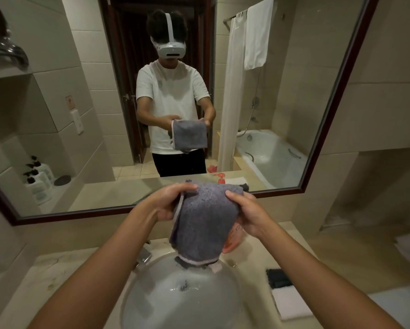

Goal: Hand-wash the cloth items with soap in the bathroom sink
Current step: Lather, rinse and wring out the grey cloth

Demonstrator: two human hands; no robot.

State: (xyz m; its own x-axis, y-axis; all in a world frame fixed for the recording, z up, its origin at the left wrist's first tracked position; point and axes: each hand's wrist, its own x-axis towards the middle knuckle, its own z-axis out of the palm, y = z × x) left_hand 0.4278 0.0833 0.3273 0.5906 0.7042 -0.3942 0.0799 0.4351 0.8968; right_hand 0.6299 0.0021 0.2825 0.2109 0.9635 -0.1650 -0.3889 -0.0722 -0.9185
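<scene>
Above the round white basin of the bathroom sink (151, 302), at the centre of the frame, a grey terry washcloth with a pale pink edge (204, 224) hangs lifted by its top edge, so that its lower hem dangles just over the water and, I judge, drips back into the bowl and not onto the beige stone worktop (64, 271). The left hand (168, 203) pinches the upper left corner, its grip closed on the cloth; the right hand (246, 214) grips the upper right fold, fingers curled over it. Behind the cloth, just right of centre, an orange-pink soap bottle (232, 241) stands on the worktop. At lower right, a folded black cloth (278, 277) and a folded white cloth (291, 303) lie beside the basin, probably awaiting their turn. The chrome faucet (143, 256) sits left of the hanging hem.
</scene>
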